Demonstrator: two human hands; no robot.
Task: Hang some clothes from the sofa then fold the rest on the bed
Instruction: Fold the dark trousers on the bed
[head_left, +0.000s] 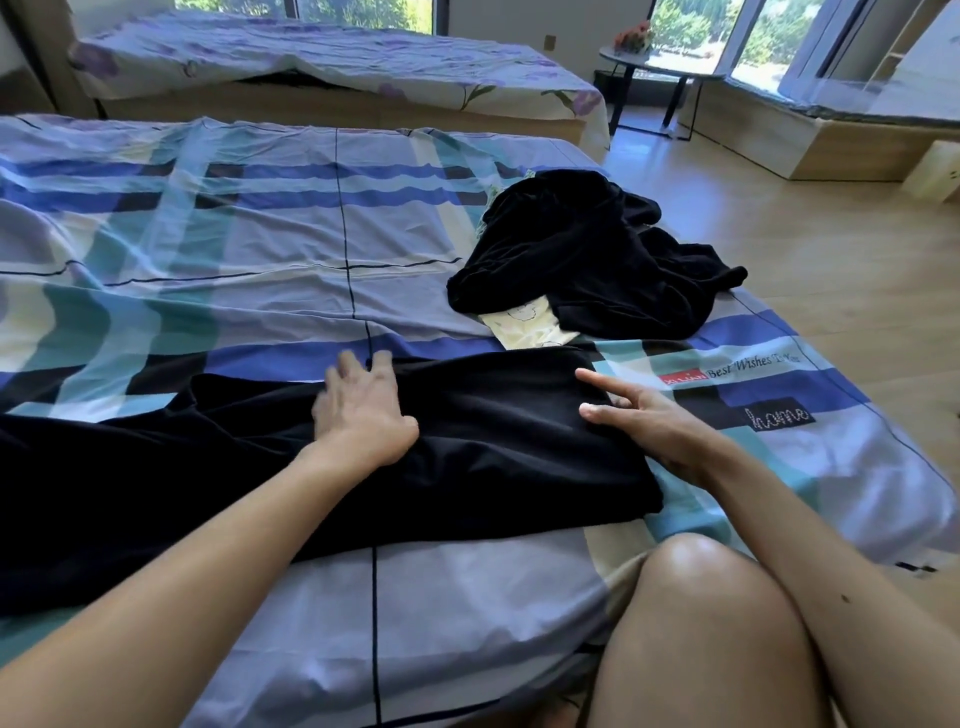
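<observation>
Fingers (382, 364) of my left hand (363, 410) are spread wide and lie flat, palm down, pressing on the one black garment (493, 457) stretched across the bed (260, 234) in front of me. At 3 o'clock from it my right hand (660, 431) is loose and holds nothing: index finger and thumb are straight and touch the garment's right edge, while the other fingers are half hidden. At 1 o'clock lies one crumpled heap of black clothes (582, 260); how many pieces it holds I cannot tell. One pale yellow printed piece (524, 330) pokes out from under it. Two beds are in view, with the second bed (311, 67) at 12 o'clock. My one bare knee (696, 571) sits at 5 o'clock.
</observation>
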